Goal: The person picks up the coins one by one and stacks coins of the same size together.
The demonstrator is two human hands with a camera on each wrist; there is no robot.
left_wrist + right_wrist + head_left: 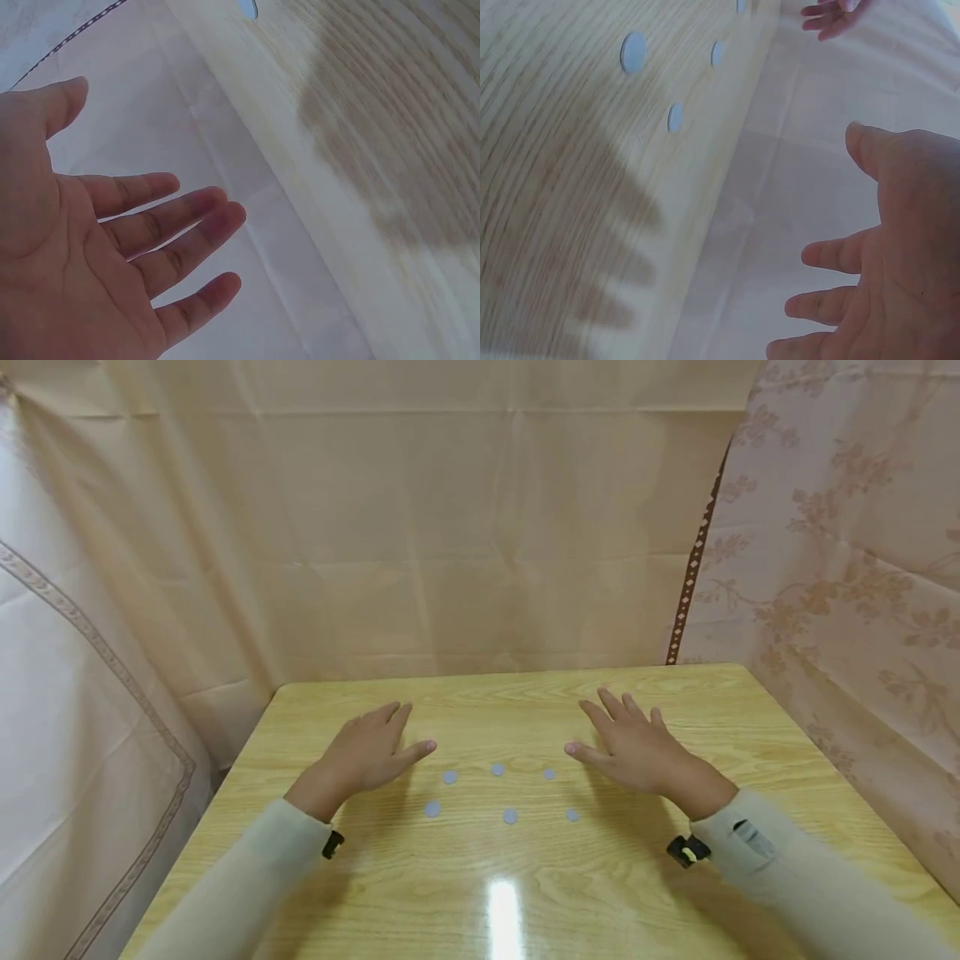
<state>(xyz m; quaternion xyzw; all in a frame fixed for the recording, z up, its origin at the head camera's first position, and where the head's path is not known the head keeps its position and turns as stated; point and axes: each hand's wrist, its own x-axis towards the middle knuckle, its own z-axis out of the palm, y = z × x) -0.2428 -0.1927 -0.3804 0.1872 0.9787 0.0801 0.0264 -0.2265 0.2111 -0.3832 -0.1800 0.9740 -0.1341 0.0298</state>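
Observation:
Several small pale grey discs lie in two loose rows on the table; one disc (510, 816) is in the front row and another disc (498, 769) in the back row. To their left, my left hand (367, 752) hovers over the wood with fingers extended and the thumb toward the discs. My right hand (637, 747) hovers on the other side, fingers spread, its thumb apart from the nearest back disc (550, 774). Both palms hold nothing, as the left hand (97, 232) in the left wrist view and the right hand (892, 255) in the right wrist view show.
The light wooden table (420, 893) has a bright glare spot near its front. A beige cloth (465, 543) hangs behind it. Patterned cloth (862, 568) hangs on the right, and white cloth (67, 710) on the left. Each wrist wears a small dark device (687, 852).

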